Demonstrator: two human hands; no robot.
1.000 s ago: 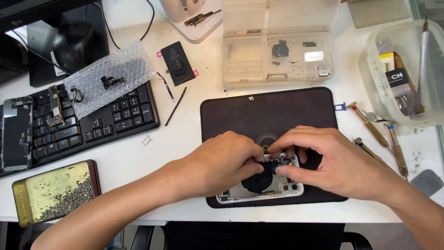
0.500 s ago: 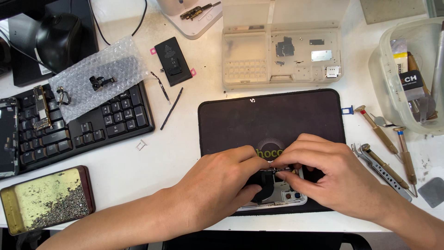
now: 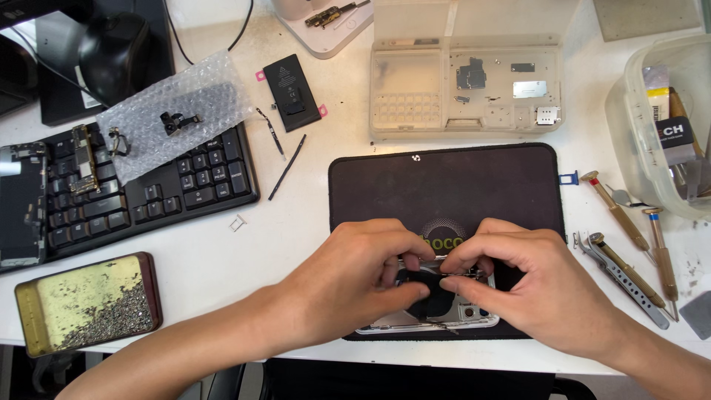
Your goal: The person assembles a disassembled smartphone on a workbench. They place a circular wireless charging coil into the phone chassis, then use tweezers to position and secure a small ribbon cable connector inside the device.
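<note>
My left hand (image 3: 355,278) and my right hand (image 3: 529,285) are close together over an opened phone (image 3: 437,311). The phone lies near the front edge of a dark mat (image 3: 444,185) on the white bench (image 3: 296,244). Both hands are curled, and my fingertips (image 3: 452,263) pinch a small dark part at the top of the phone. My hands hide most of it, so I cannot tell just what the part is.

Behind the mat is a clear plastic tray (image 3: 463,85) with little metal bits in it. To the right of the mat lie some screwdrivers with brown handles (image 3: 618,215) and a flat metal tool (image 3: 626,281). A clear tub (image 3: 652,126) with tools stands at the far right.

To the left is a black keyboard (image 3: 148,196). A sheet of bubble wrap (image 3: 174,111) lies on it, with small dark parts on top. A black phone battery (image 3: 291,92) lies near the wrap. A tiny metal frame (image 3: 237,222) sits alone on the bench between the keyboard and the mat. By the front left corner is a flat tin (image 3: 85,300) full of tiny screws.
</note>
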